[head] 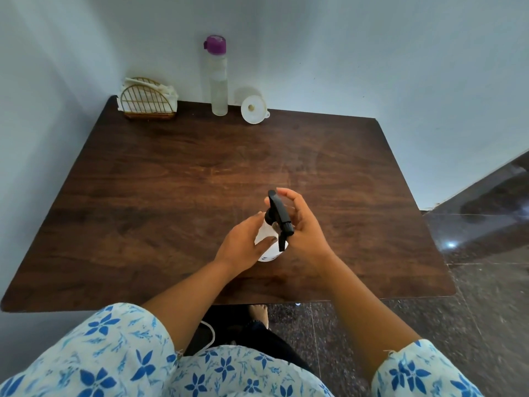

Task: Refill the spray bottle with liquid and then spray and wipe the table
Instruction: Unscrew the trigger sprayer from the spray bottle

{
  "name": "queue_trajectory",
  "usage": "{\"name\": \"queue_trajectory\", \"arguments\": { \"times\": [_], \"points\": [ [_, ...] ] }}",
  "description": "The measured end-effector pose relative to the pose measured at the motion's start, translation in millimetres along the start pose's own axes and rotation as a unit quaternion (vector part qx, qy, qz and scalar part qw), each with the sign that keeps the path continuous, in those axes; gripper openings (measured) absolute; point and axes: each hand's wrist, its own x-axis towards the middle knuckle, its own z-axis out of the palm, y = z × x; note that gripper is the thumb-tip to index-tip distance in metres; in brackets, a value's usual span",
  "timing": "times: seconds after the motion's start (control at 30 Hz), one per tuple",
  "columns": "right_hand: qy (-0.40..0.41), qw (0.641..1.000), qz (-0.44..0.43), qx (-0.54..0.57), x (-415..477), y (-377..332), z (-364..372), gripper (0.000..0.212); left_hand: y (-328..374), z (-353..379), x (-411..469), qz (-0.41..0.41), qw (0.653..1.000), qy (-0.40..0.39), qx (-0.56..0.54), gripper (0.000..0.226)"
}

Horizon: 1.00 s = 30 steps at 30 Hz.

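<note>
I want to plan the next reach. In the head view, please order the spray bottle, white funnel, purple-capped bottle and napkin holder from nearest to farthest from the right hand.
1. Spray bottle, its black head in the grip of the right hand.
2. White funnel, at the far table edge.
3. Purple-capped bottle, just left of the funnel.
4. Napkin holder, far left corner.

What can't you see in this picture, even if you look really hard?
Head view only:
How full the spray bottle is: its white wall and the left hand hide the inside.
Whether the spray head is screwed tight: the right hand covers part of it.
The small marks low on the bottle: too small.
The tall bottle's liquid level: cloudy plastic.
</note>
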Motion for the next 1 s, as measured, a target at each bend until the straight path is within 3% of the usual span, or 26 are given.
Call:
{"name": "queue_trajectory", "arguments": {
  "times": [0.07, 0.13, 0.23, 0.3, 0.43, 0.5, 0.6, 0.73, 0.87, 0.93, 1.0],
  "points": [
    [-0.021, 0.999, 0.008, -0.035, 4, -2, -5, 0.069, 0, 1, -1, 0.003, 1.000, -0.001, -0.011, 0.047],
    [0.019, 0.997, 0.023, -0.073, 6, -3, -3, 0.069, 2, 1, -1, 0.018, 1.000, 0.000, -0.019, 0.046],
    [0.039, 0.996, 0.003, -0.081, 7, -5, 3, 0.058, 2, 0, 0, 0.005, 1.000, 0.003, -0.010, 0.045],
    [0.015, 0.998, -0.004, -0.064, 5, -6, 1, 0.053, 2, 0, 0, -0.008, 1.000, -0.004, 0.002, 0.047],
    [-0.066, 0.994, 0.011, -0.089, 7, -6, -9, 0.068, 1, 1, -1, -0.012, 1.000, -0.009, -0.009, 0.050],
    [-0.047, 0.995, 0.033, -0.078, 9, -9, -6, 0.071, 2, 1, -2, 0.005, 1.000, -0.011, -0.012, 0.049],
    [-0.003, 0.995, 0.026, -0.095, 10, -8, -2, 0.063, 5, -1, -3, 0.005, 1.000, -0.006, -0.023, 0.050],
    [-0.006, 0.998, 0.012, -0.066, 7, -9, -3, 0.046, 5, -1, -1, -0.021, 1.000, -0.015, 0.001, 0.052],
    [-0.074, 0.992, 0.023, -0.101, 6, -6, -11, 0.064, 4, 0, -2, -0.017, 1.000, -0.016, -0.007, 0.050],
    [-0.047, 0.992, 0.033, -0.114, 7, -5, -6, 0.070, 5, 0, -4, -0.003, 1.000, -0.010, -0.022, 0.045],
    [0.018, 0.989, 0.018, -0.147, 9, -3, 1, 0.060, 8, -2, -4, 0.002, 0.999, 0.001, -0.033, 0.045]
  ]
}}
